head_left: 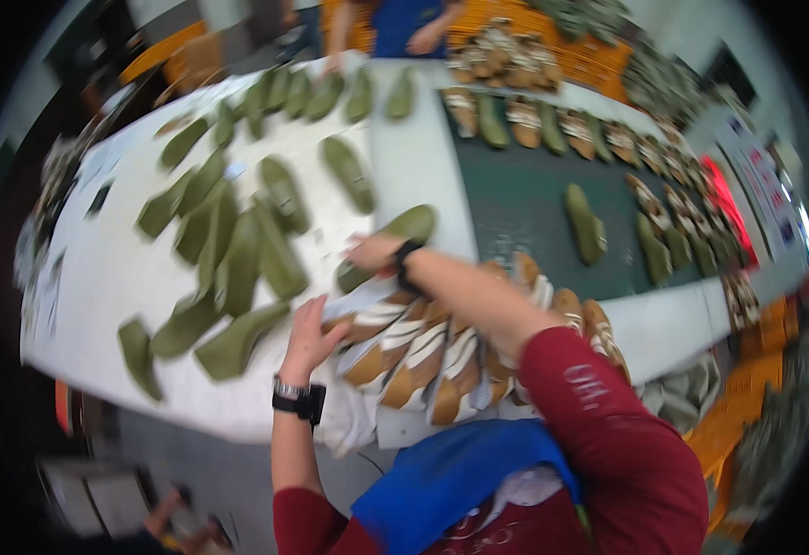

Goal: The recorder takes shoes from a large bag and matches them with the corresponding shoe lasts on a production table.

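My right hand [379, 254] reaches across the white table and has its fingers round a green shoe last [411, 225]; the hand covers the last's middle. My left hand [306, 340] is near the left end of a row of brown-and-white shoe uppers [404, 356]. Its fingers and thumb are apart, the thumb by the nearest upper. Whether they touch is unclear. More green shoe lasts [238, 264] lie loosely heaped to the left of both hands. Single lasts [282, 192] rest beyond them.
To the right runs a dark green belt [525, 208] with a lone last [586, 224] and rows of lasts and uppers [622, 143]. A co-worker in a blue apron [408, 26] stands at the far edge, one hand near the lasts. Orange crates [747, 407] stand at the right.
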Demonstrator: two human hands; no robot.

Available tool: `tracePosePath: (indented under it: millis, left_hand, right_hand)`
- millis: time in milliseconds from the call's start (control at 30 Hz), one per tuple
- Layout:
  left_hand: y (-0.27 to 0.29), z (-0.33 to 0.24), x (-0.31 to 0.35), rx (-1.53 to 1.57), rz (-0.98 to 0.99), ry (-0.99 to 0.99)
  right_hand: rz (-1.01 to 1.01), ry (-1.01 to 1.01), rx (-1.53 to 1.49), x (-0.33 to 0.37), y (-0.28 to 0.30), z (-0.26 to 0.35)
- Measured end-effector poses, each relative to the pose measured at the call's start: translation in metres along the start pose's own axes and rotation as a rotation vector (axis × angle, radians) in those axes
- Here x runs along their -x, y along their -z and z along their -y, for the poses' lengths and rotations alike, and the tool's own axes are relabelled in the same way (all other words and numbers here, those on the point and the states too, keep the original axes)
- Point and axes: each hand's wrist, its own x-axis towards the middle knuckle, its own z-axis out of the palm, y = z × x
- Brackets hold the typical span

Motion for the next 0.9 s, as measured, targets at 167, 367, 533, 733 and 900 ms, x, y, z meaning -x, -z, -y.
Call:
tracePosePath:
  millis: [167,367,533,733,900]
  left_hand:
    - [-0.032,-0.044,0.008,-0.289,0.239,0.197]
    - [-0.035,-0.056,0.022,-0.295,0.318,0.227]
    - [-0.036,-0.050,0.019,-0.279,0.340,0.252]
    - [-0.032,-0.054,0.026,-0.368,0.282,0.285]
    - [-0.037,-0.091,0.036,-0.270,-0.007,0.259]
  right_hand:
    - [-0.523,-0.443,-0.391,-0.029,-0.049,0.024]
    - [-0.781,-0.502,-0.673,0.009,-0.024,0.003]
    - [-0.767,-0.152,-1.732,0.087,0.078,-0.076]
    - [-0.793,-0.052,-1.153,0.283,0.120,-0.143]
    - [-0.873,-0.157,-0.287,0.344,0.080,-0.239]
